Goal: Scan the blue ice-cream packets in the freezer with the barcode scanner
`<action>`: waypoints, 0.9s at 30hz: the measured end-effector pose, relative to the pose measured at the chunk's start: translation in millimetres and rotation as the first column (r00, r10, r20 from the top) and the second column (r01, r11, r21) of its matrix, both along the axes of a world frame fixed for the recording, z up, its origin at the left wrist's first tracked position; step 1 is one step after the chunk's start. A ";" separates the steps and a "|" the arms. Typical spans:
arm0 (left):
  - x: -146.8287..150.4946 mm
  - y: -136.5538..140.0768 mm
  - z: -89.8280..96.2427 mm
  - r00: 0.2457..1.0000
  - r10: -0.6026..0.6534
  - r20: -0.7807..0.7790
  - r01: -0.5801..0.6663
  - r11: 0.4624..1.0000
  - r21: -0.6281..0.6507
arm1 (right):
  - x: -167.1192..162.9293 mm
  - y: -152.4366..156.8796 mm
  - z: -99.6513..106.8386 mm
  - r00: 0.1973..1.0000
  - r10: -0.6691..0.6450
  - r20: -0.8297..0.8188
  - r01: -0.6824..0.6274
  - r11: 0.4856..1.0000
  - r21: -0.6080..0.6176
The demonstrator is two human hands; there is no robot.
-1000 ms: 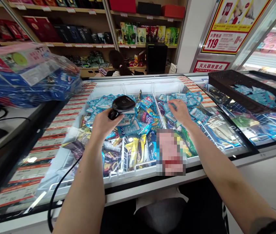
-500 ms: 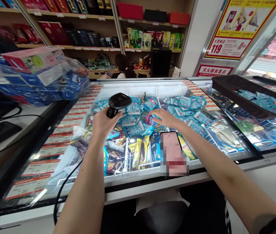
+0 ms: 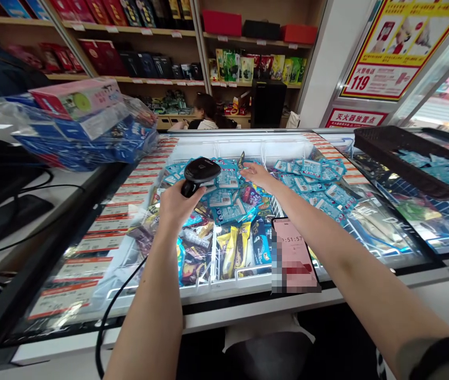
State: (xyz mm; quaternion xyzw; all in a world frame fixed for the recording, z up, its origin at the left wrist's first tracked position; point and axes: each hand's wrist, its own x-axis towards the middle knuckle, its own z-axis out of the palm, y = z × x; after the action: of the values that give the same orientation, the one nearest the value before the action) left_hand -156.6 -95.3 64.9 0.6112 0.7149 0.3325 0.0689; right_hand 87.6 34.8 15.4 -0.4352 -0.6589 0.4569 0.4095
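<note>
My left hand (image 3: 177, 205) is wrapped around the handle of a black barcode scanner (image 3: 202, 170), its head raised above the freezer's glass top. A black cable hangs below that hand. My right hand (image 3: 256, 177) reaches over the far part of several flat blue packets (image 3: 228, 211); its fingers are partly extended, with nothing visible in them. Just nearer to me than these fingers is a purple packet (image 3: 251, 195). More blue packets (image 3: 307, 171) are spread to the right of my right hand. Under my right forearm lies a phone (image 3: 293, 240) with a pink timer screen.
Wrapped ice creams (image 3: 237, 248) sit in wire baskets below the glass. A dark basket (image 3: 402, 158) with blue packets stands at the right. Bagged boxes (image 3: 82, 126) are stacked at the left. Beyond the freezer, a person (image 3: 208, 112) is in front of the shelves.
My right hand has moved away from me, from over the purple packet to the farther packets. The left hand keeps the scanner. The whole view has shifted slightly.
</note>
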 end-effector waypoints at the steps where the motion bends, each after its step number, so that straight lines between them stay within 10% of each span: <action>1: -0.5 0.2 0.1 1.000 -0.002 0.008 0.002 1.000 0.004 | -3.1 0.7 -0.6 1.000 0.003 0.004 -0.003 1.000 0.002; 11: 1.2 2.2 -3.2 0.997 -0.067 -0.031 0.067 0.998 -0.017 | -13.3 -0.7 3.1 0.988 -0.113 0.109 0.117 0.993 -0.027; 27: 37.9 -6.4 3.6 0.928 -0.365 -0.077 0.356 0.928 -0.109 | 81.4 -64.8 9.4 0.960 -0.271 -0.075 0.255 0.952 -0.170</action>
State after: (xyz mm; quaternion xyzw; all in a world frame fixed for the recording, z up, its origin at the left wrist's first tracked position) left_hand -118.7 -101.8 68.5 0.7436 0.6075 0.2508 0.1230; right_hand 169.1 -30.0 24.8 -0.5275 -0.5357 0.4699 0.4625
